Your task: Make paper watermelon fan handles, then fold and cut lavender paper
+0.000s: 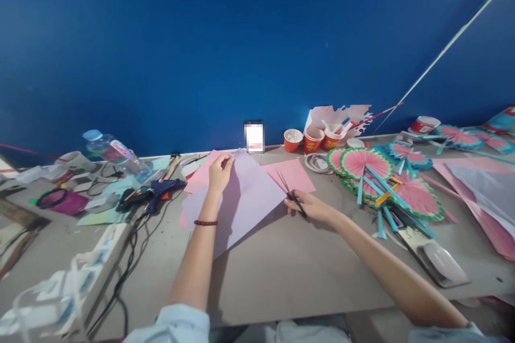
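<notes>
A large lavender paper sheet (251,201) lies turned at an angle, overlapping pink paper (295,171) on the table. My left hand (221,170) is over the upper left part of the sheet, fingers curled together; whether anything is pinched in them is too small to tell. In my right hand (306,206) are black-handled scissors (286,182), their blades slightly apart and pointing up and left, near the right corner of the lavender sheet. No paper shows between the blades.
Pink and green paper fans (366,163) and a white mouse (442,263) sit at the right. Red cups (314,140) stand by the wall. A blue glue gun (163,193), bottle (116,151) and power strip (94,273) are at the left.
</notes>
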Motion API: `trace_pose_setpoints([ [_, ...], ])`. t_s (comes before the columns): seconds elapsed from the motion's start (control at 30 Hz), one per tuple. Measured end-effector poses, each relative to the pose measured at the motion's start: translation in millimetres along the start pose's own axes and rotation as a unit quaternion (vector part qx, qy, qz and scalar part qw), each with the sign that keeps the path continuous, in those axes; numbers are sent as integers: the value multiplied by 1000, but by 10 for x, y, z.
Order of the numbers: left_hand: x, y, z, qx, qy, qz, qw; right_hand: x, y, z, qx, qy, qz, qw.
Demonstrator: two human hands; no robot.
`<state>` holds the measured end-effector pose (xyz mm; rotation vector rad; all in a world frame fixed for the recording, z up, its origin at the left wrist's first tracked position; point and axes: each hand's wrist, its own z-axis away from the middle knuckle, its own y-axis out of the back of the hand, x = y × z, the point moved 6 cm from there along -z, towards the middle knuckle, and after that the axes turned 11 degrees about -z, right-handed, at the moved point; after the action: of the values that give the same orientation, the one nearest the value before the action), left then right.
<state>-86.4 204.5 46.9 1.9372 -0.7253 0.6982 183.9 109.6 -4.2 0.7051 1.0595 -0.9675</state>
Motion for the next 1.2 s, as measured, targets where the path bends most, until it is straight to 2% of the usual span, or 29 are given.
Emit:
trace_pose_setpoints([
  [0.1, -38, 68, -22, 9, 19, -7, 1000, 93, -72, 70, -6, -7, -5, 1000],
  [0.27, -84, 162, -50, 29, 22, -7, 999, 181, 22, 100, 74, 52, -38, 995],
  [0.37, -82, 218, -59, 45, 19, -11, 999, 208, 34, 87, 84, 78, -43, 992],
  [0.63, -53, 191, -54, 16, 19, -4, 1000, 260, 55, 83, 126, 131, 103, 978],
  [0.9, -81, 191, -74, 17, 30, 33, 999, 246, 135, 95, 136, 110, 128, 976],
  [1.07, -63, 219, -78, 17, 32, 34, 999, 224, 213, 121, 176, 103, 159, 966],
  [1.2, -33, 222, -79, 8, 32, 40, 999, 200, 237, 134, 181, 99, 173, 963],
])
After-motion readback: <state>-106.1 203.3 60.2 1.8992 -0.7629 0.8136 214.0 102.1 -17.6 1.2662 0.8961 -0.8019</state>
